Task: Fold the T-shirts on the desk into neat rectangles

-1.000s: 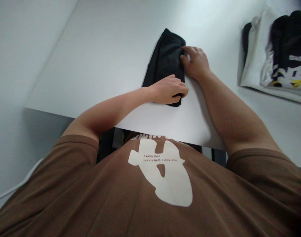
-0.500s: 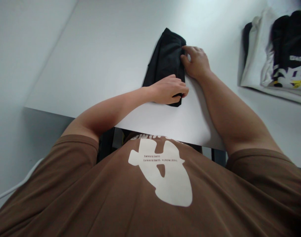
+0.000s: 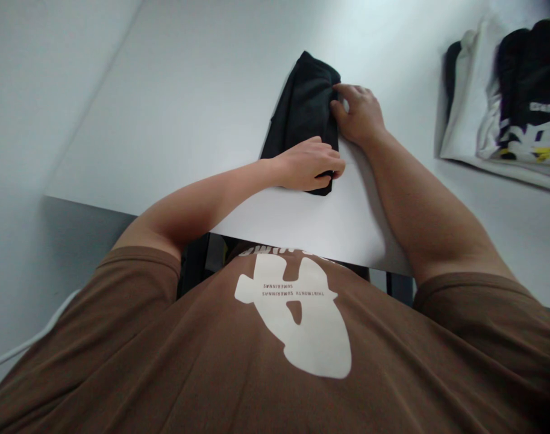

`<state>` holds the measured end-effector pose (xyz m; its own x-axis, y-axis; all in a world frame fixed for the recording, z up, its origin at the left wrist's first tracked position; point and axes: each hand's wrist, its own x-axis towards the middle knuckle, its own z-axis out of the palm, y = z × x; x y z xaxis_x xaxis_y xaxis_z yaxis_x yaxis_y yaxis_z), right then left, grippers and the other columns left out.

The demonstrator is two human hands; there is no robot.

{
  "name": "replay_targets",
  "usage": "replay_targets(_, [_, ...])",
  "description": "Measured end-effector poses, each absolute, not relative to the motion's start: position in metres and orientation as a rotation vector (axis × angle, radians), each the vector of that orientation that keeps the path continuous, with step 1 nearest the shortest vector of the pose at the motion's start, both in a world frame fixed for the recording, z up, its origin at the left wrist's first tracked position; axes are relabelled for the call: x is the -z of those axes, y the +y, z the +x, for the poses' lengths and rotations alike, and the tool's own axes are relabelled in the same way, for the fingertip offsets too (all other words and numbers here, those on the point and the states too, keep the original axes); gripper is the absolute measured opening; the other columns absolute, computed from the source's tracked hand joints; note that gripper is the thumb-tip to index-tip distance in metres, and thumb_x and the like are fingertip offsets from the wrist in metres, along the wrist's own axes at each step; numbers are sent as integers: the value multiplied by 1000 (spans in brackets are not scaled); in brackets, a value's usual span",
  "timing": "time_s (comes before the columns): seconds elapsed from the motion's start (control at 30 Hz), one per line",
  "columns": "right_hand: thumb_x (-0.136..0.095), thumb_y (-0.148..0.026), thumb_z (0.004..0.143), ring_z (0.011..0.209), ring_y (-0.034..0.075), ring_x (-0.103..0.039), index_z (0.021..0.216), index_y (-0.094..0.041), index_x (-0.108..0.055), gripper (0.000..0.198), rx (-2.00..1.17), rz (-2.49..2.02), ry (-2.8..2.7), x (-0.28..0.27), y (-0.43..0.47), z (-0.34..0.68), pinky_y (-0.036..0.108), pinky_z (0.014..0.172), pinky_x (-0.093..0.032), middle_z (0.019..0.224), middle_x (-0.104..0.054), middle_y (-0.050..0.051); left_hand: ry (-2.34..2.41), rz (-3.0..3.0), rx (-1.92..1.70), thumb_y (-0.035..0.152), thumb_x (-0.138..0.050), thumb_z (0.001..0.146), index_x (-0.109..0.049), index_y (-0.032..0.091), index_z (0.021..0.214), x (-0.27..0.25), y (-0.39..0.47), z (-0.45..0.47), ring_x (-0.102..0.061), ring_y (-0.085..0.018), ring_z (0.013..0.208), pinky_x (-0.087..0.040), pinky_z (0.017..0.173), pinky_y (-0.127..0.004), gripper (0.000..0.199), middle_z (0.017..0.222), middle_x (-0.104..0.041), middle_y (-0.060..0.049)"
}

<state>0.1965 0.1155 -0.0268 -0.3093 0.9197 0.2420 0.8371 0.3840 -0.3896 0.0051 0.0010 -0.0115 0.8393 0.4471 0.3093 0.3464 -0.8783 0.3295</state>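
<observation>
A folded black garment lies on the white table in front of me, narrower at its far end; its exact kind does not show. My left hand reaches across its near part, with the fingers curled over the right edge close to the near corner. At the far part of that same edge, my right hand has thumb and fingertips on the cloth, bent as in a pinch. Both hands touch the garment, and its near left part is partly hidden under my left hand and wrist.
On the right of the white table sits a stack of folded clothes, white and black, the top black one with a white and yellow print. The table's near edge runs just before my body. A white cable hangs at the lower left.
</observation>
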Motion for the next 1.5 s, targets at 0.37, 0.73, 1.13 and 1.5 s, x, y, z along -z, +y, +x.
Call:
replay_targets(0.37, [-54, -33, 102, 140, 35, -56, 148, -27, -64, 47, -219, -1508, -2232, 27, 115, 196, 54, 120, -41, 153, -63, 7, 618, 2742, -544, 19, -57, 88, -76, 26, 105, 12, 1, 6, -68, -29, 101, -38, 94, -51, 26, 103, -78, -6])
replay_targets(0.73, [-51, -35, 103, 141, 34, -54, 150, -28, -62, 49, -232, -1521, -2248, 26, 115, 196, 53, 122, -40, 154, -62, 7, 610, 2747, -566, 19, -58, 88, -76, 27, 106, 15, 2, 5, -68, -29, 100, -36, 97, -51, 27, 103, -78, -6])
replay_targets(1.13, [-52, -37, 104, 140, 35, -55, 150, -27, -62, 47, -222, -1512, -2255, 27, 116, 196, 52, 121, -39, 153, -63, 9, 618, 2742, -561, 20, -58, 88, -77, 27, 106, 13, 1, 6, -69, -29, 101, -37, 95, -51, 27, 103, -79, -7])
replay_targets(1.5, [-52, -35, 104, 141, 35, -54, 151, -25, -61, 49, -214, -1511, -2257, 28, 117, 197, 51, 122, -39, 154, -62, 10, 611, 2749, -563, 19, -56, 88, -75, 25, 102, 11, 0, 6, -69, -29, 99, -39, 92, -50, 24, 101, -78, -7])
